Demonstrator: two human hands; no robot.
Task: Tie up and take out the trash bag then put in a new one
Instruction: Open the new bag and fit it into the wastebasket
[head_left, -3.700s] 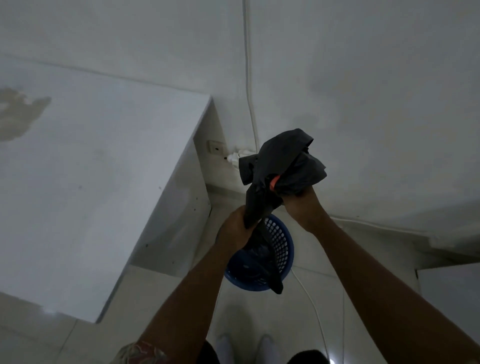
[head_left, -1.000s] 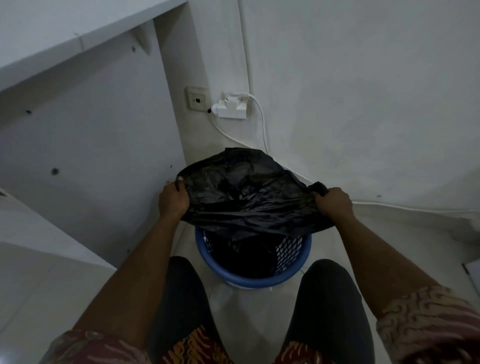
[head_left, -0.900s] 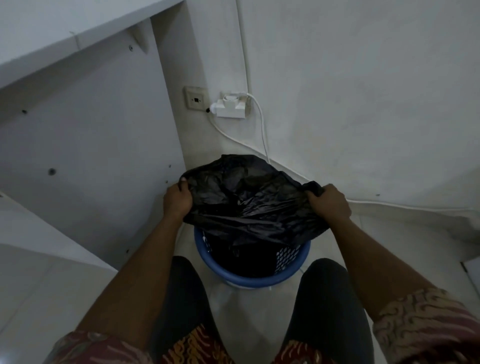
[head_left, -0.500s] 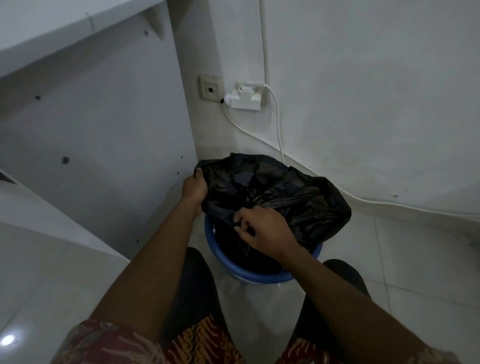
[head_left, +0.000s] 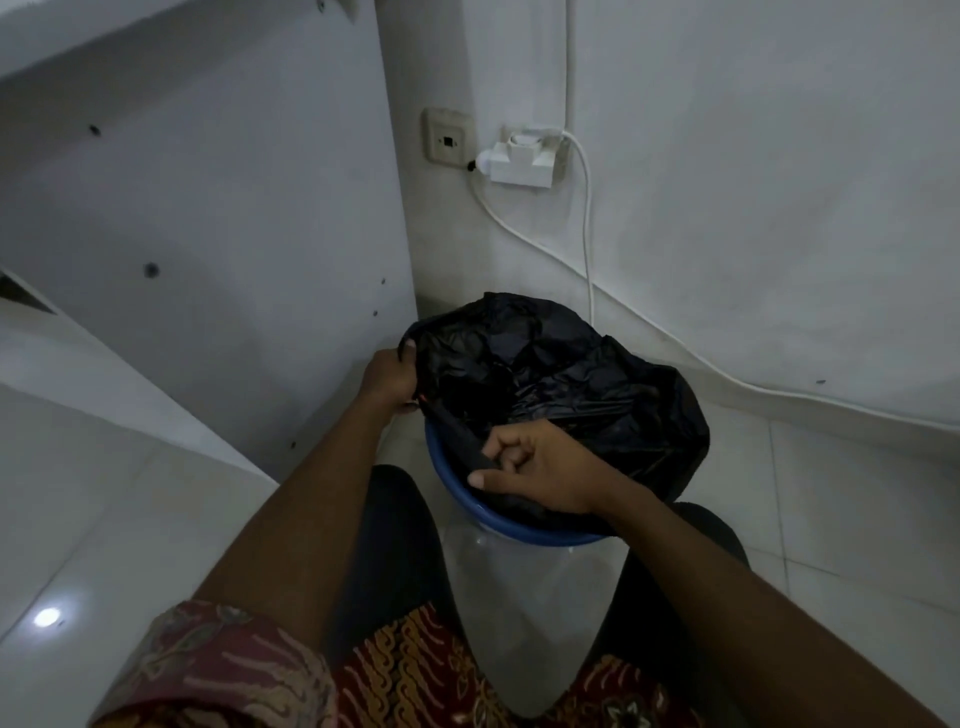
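A black trash bag (head_left: 561, 384) is spread over a round blue bin (head_left: 519, 530) on the floor between my knees. It drapes over the bin's far and right rim, and the near rim shows bare. My left hand (head_left: 387, 382) grips the bag's edge at the bin's left side. My right hand (head_left: 535, 467) pinches the bag's near edge just above the front rim. A taut strip of bag runs between the two hands. The inside of the bin is hidden by the bag.
A white cabinet side (head_left: 208, 249) stands close on the left of the bin. The wall behind carries a socket (head_left: 448, 137) and a white plug adapter (head_left: 524, 161), with a cable (head_left: 587, 234) hanging down behind the bin. White tiles (head_left: 857, 519) lie to the right.
My right hand has left the bag's right side and come to the near edge, now pinching it lower at the front rim. The bag has settled over the bin's right rim.
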